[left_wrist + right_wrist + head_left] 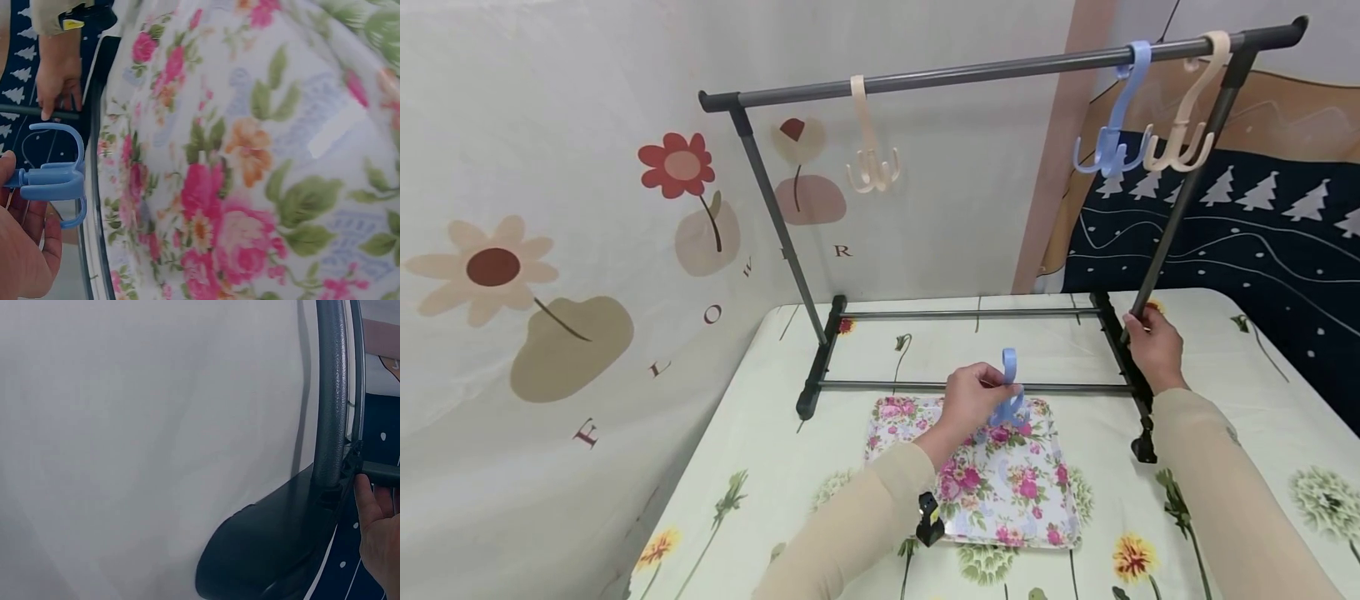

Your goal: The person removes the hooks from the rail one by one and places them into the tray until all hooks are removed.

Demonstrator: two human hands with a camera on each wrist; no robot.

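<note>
My left hand point(968, 403) pinches a blue multi-prong hook point(1010, 365) over a floral-patterned folded cloth or mat point(992, 492). In the left wrist view, the prongs of the blue hook point(55, 181) point away from my fingers and thumb. My right hand point(1156, 348) grips the dark right post point(1172, 217) of a metal rack, low down by its base. From the right wrist, my fingers point(369, 503) show at the post where it meets the black foot point(269, 544).
From the rack's top bar point(970, 73) hang a beige hook point(867, 137) at the left, and a second blue hook point(1116, 125) and a beige hook point(1187, 117) at the right. Two lower rods point(917, 386) join the black feet on the flower-print tabletop point(737, 517). A printed curtain point(587, 292) stands behind.
</note>
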